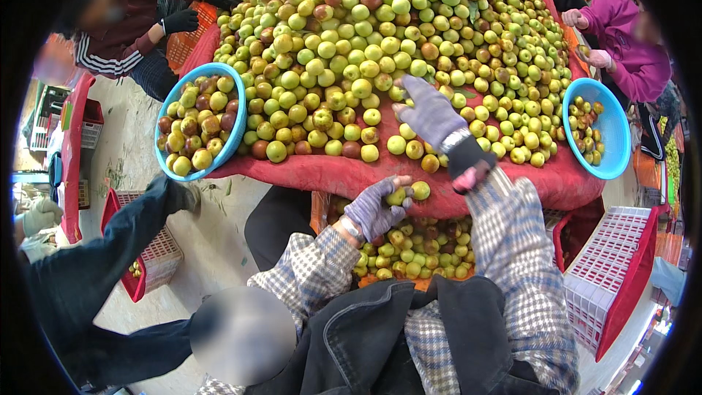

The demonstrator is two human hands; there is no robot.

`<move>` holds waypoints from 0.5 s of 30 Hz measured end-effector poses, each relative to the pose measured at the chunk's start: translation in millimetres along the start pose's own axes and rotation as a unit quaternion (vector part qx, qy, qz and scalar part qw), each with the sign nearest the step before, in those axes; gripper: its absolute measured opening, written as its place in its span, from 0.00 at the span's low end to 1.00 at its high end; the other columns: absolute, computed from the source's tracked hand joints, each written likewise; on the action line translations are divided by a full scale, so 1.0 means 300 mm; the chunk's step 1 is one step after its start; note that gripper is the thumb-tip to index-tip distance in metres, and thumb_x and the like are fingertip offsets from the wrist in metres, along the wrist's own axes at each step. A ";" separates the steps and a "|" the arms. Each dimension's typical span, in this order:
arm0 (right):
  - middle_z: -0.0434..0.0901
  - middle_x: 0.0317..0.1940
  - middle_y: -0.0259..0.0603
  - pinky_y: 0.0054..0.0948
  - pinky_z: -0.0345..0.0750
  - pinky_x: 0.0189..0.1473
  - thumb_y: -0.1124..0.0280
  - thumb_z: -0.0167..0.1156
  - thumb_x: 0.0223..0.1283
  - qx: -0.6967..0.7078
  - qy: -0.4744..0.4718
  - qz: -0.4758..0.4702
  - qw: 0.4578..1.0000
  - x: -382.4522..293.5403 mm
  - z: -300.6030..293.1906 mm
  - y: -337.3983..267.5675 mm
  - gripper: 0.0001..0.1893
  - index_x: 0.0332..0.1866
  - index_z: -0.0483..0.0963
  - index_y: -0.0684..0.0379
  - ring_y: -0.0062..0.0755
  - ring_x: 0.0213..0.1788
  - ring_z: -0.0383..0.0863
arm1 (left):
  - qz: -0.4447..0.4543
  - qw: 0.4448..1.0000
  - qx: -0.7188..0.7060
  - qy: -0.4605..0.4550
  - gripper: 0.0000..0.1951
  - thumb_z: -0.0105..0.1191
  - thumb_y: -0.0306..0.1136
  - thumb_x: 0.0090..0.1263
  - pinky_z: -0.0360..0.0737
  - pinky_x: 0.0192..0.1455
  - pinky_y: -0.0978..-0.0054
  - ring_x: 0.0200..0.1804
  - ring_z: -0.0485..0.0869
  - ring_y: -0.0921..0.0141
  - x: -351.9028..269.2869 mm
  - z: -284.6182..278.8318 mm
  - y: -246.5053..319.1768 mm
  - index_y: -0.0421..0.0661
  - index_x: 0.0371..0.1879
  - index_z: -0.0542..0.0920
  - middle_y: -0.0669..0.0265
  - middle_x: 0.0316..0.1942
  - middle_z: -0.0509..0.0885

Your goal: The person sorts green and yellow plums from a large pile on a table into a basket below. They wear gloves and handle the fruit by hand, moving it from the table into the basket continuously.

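Observation:
A large heap of green and reddish-brown jujubes (pixel 351 44) covers the red cloth-covered table (pixel 307 173) before me. My left hand (pixel 375 208), in a purple fingerless knitted glove, is at the table's near edge with a jujube (pixel 396 196) in its fingers. A second jujube (pixel 420 190) shows by its fingertips; whether the hand holds that one too is unclear. Over the near slope of the heap, my right hand (pixel 430 109), gloved alike, reaches leftward. Its thumb and fingers are apart close to the fruit, and no jujube shows between them.
A blue basket of jujubes (pixel 238 137) stands at the left table corner, another blue basket (pixel 614 131) at the right. Below the edge, an orange crate (pixel 422 284) holds jujubes. White crates (pixel 609 263) (pixel 162 260) flank me. Other people (pixel 129 16) (pixel 625 38) sit along both sides.

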State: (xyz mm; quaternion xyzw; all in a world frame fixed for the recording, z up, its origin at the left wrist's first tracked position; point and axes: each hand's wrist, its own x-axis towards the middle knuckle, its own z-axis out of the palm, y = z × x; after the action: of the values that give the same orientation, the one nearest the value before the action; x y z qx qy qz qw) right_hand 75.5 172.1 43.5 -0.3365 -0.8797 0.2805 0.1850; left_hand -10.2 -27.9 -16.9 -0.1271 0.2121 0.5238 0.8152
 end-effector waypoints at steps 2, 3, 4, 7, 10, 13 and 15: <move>0.78 0.49 0.55 0.39 0.72 0.60 0.68 0.63 0.54 -0.128 0.042 -0.046 0.990 0.093 0.086 0.024 0.23 0.55 0.71 0.65 0.51 0.55 0.77 | 0.010 1.000 0.012 0.004 0.14 0.55 0.30 0.69 0.82 0.34 0.78 0.43 0.80 0.64 -0.024 -0.011 0.004 0.41 0.51 0.76 0.60 0.44 0.79; 0.77 0.51 0.54 0.40 0.73 0.58 0.66 0.64 0.53 -0.184 -0.017 -0.019 0.983 0.126 0.100 0.002 0.25 0.57 0.70 0.64 0.50 0.55 0.77 | 0.033 0.999 0.028 0.020 0.13 0.55 0.29 0.68 0.82 0.34 0.78 0.43 0.80 0.64 -0.043 0.000 0.009 0.41 0.51 0.76 0.60 0.44 0.79; 0.76 0.52 0.52 0.40 0.73 0.58 0.66 0.64 0.53 -0.224 -0.028 0.002 0.974 0.143 0.124 0.004 0.26 0.58 0.69 0.63 0.49 0.55 0.76 | 0.055 0.997 0.043 0.037 0.13 0.55 0.29 0.68 0.81 0.34 0.79 0.43 0.80 0.65 -0.061 0.016 0.015 0.41 0.50 0.76 0.61 0.44 0.79; 0.75 0.51 0.46 0.39 0.74 0.55 0.65 0.66 0.51 -0.335 -0.041 0.017 0.941 0.162 0.181 0.037 0.28 0.59 0.69 0.58 0.44 0.52 0.77 | 0.072 0.996 0.050 0.020 0.13 0.55 0.28 0.68 0.80 0.32 0.81 0.42 0.80 0.66 -0.078 0.014 0.052 0.40 0.50 0.77 0.62 0.42 0.80; 0.77 0.48 0.43 0.40 0.74 0.53 0.64 0.66 0.49 -0.358 -0.045 0.015 0.933 0.168 0.208 0.058 0.27 0.57 0.71 0.54 0.43 0.51 0.77 | 0.051 0.997 0.052 -0.003 0.15 0.54 0.31 0.69 0.78 0.29 0.83 0.40 0.80 0.67 -0.082 0.008 0.088 0.39 0.52 0.76 0.60 0.41 0.80; 0.78 0.46 0.43 0.41 0.74 0.53 0.64 0.66 0.48 -0.346 -0.053 -0.006 0.937 0.171 0.214 0.066 0.27 0.56 0.71 0.54 0.44 0.50 0.77 | 0.050 0.999 0.004 0.022 0.16 0.55 0.33 0.70 0.77 0.28 0.84 0.40 0.80 0.67 -0.091 0.017 0.103 0.38 0.53 0.75 0.59 0.41 0.80; 0.80 0.42 0.43 0.41 0.75 0.48 0.63 0.66 0.47 -0.313 -0.077 -0.008 0.947 0.156 0.179 0.043 0.23 0.52 0.74 0.53 0.44 0.46 0.80 | 0.071 0.997 -0.022 0.028 0.20 0.55 0.38 0.71 0.81 0.36 0.79 0.43 0.80 0.65 -0.103 0.011 0.106 0.38 0.55 0.73 0.56 0.46 0.79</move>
State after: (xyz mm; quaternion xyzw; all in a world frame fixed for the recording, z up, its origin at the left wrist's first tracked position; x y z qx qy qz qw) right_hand 21.1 192.8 0.2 -0.3477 -0.9375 0.0145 0.0045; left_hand -49.5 -38.0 1.4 -0.1446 0.2313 0.5810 0.7668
